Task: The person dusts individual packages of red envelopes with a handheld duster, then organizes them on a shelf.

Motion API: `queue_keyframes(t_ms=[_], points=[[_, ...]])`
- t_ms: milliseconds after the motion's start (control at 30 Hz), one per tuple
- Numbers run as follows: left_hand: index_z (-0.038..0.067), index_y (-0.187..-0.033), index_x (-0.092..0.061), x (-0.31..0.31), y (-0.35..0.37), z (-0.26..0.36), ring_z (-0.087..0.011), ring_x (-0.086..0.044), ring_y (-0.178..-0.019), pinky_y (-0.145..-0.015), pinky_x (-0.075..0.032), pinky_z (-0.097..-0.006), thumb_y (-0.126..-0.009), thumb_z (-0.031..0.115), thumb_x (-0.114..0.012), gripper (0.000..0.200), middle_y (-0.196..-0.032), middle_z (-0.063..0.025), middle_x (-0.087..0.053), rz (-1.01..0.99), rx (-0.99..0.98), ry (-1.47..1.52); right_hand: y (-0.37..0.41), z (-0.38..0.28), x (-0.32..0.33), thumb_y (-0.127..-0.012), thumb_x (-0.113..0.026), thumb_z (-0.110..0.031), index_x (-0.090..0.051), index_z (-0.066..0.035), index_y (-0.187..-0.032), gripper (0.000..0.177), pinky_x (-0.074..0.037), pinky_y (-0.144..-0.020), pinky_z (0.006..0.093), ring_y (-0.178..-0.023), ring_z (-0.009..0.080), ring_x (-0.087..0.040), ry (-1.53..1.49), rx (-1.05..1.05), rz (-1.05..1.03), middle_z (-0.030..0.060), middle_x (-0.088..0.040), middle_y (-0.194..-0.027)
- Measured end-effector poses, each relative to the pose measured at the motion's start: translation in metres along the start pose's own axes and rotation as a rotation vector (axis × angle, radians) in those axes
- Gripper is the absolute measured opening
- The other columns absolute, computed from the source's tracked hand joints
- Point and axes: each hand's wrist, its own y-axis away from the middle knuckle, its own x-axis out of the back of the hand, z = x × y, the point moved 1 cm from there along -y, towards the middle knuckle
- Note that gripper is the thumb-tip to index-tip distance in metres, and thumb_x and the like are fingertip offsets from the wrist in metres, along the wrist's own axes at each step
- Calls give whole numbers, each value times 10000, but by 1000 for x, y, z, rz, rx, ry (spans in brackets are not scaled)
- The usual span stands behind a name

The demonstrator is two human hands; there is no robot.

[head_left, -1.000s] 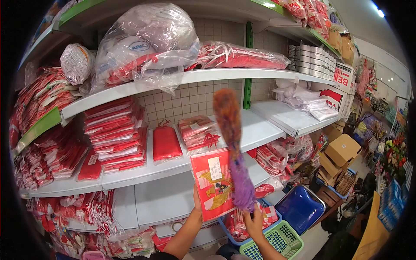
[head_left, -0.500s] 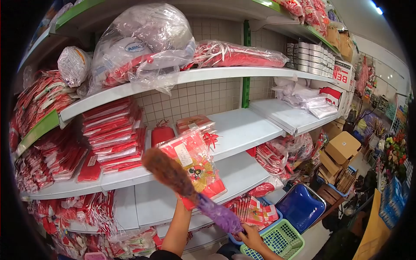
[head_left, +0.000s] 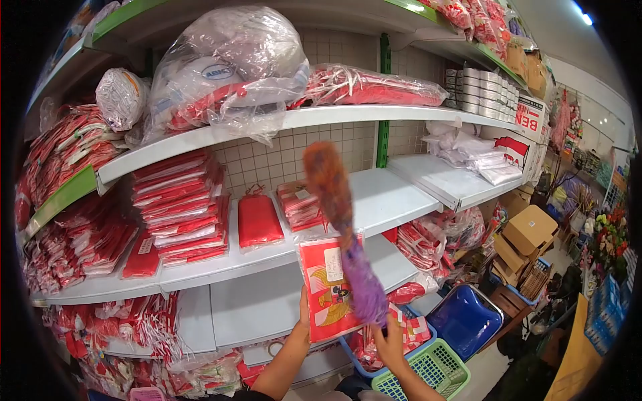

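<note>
A flat red packet [head_left: 321, 294] with a golden bird emblem and a white label is in my left hand [head_left: 304, 321], held upright in front of the lower shelf. My right hand [head_left: 389, 334] grips the purple lower end of a duster [head_left: 340, 214], whose orange-brown head points up. The duster passes in front of the packet's right side; whether they touch is unclear. Behind, on the middle shelf [head_left: 394, 200], lie a single red packet [head_left: 259, 219], a small stack of red packets [head_left: 299, 206] and a tall stack of red and white packets [head_left: 180, 207].
Large plastic bags [head_left: 227, 73] stand on the upper shelf [head_left: 334, 116]. Below me at the right are a green basket [head_left: 438, 367], a blue basket [head_left: 428, 344] holding red packets, and a dark blue tray [head_left: 465, 321]. Cardboard boxes [head_left: 529, 228] stand farther right.
The duster has swung right and more upright. The red packet has moved lower and slightly right, away from the middle shelf, uncovering the single red packet there.
</note>
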Motion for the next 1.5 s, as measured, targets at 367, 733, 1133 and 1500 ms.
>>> queue_keyframes(t_ms=[367, 733, 1133, 1500], points=[[67, -1269, -420, 8, -2, 46, -292, -527, -1050, -893, -438, -438, -911, 401, -371, 492, -1184, -133, -519, 134, -196, -23, 20, 77, -4, -839, -557, -157, -500, -29, -1010, 222, -394, -465, 339, -514, 216, -499, -251, -205, 156, 86, -545, -738], [47, -1209, -480, -15, 10, -8, -226, -562, -996, -857, -468, -391, -939, 263, -395, 356, -1103, -110, -574, 85, -58, 44, -16, 7, -16, -805, -664, -146, -450, -13, -1134, 415, -439, -828, 274, -985, 143, -531, -1023, -472, -74, 92, -538, -1085], [35, -1288, -440, -40, -19, -39, -208, -524, -1083, -968, -362, -327, -930, 435, -360, 542, -1221, -106, -526, 389, 147, -492, -42, -1, 26, -774, -674, -129, -366, 23, -1242, 580, -454, -779, 320, -881, 181, -576, -203, 20, -37, 107, -596, -984], [127, -1058, -553, 16, 4, -62, -269, -573, -883, -803, -476, -449, -877, 549, -385, 489, -964, -95, -596, 86, 47, 395, 16, 0, 4, -852, -556, -188, -412, 67, -1175, 436, -472, -642, 406, -759, 397, -596, 121, 139, -168, 272, -588, -878]])
